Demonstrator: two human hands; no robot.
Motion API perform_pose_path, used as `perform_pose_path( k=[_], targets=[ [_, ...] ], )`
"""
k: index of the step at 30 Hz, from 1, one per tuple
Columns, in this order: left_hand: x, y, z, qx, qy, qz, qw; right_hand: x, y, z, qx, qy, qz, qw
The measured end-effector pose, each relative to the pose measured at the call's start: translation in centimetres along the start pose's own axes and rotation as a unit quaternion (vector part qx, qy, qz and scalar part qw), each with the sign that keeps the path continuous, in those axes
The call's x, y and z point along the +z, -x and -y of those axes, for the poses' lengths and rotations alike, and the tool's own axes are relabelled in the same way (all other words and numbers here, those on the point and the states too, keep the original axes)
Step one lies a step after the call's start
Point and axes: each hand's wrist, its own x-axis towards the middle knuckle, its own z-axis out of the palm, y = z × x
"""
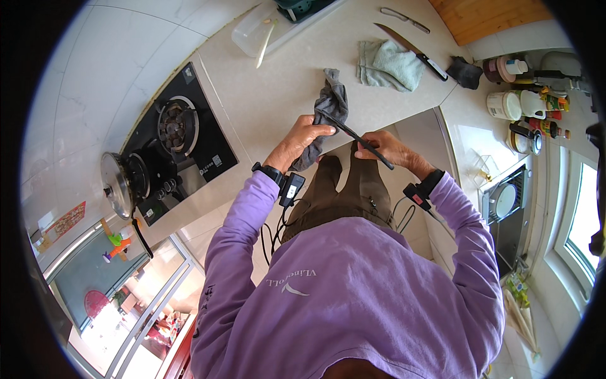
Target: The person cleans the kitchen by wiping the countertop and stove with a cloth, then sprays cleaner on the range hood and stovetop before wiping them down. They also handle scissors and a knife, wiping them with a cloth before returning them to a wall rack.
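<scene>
My left hand (302, 136) grips a dark grey cloth (333, 98), its thumb pressing near one end of a slim black rod (358, 136). Part of the cloth hangs below the hand, past the counter's front edge. At the rod's other end is my right hand (387, 148), its fingers closed about it. Whether the rod is one piece or a pair of chopsticks I cannot tell. Beyond the hands, a crumpled pale green towel (392, 65) lies on the counter (293, 80). A black-handled kitchen knife (428, 62) lies beside the towel, its blade partly behind it.
A gas stove (201, 137) with a lidded pan (116, 184) is at left. A clear plastic tray (246, 35) holds a pale stalk (265, 45). Near the knife lie a peeler (405, 20) and a black cloth (465, 72). Bottles and tubs (504, 105) crowd the right counter.
</scene>
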Motion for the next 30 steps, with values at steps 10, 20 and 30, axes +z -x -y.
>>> perform_pose_path(
  k=[10, 20, 30],
  targets=[
    [-0.8, 1.0, -1.7, 0.015, 0.036, 0.023, 0.999, -0.7, 0.6, 0.9, 0.083, -0.095, 0.055, 0.99],
    [-2.1, 0.4, -0.5, 0.077, 0.164, -0.013, 0.983, -0.9, -0.8, -1.0, 0.081, -0.073, 0.103, 0.989],
    [-2.8, 1.7, 0.0, -0.008, 0.166, 0.031, 0.986, -0.4, -3.5, -0.7, 0.016, -0.057, 0.16, 0.985]
  ],
)
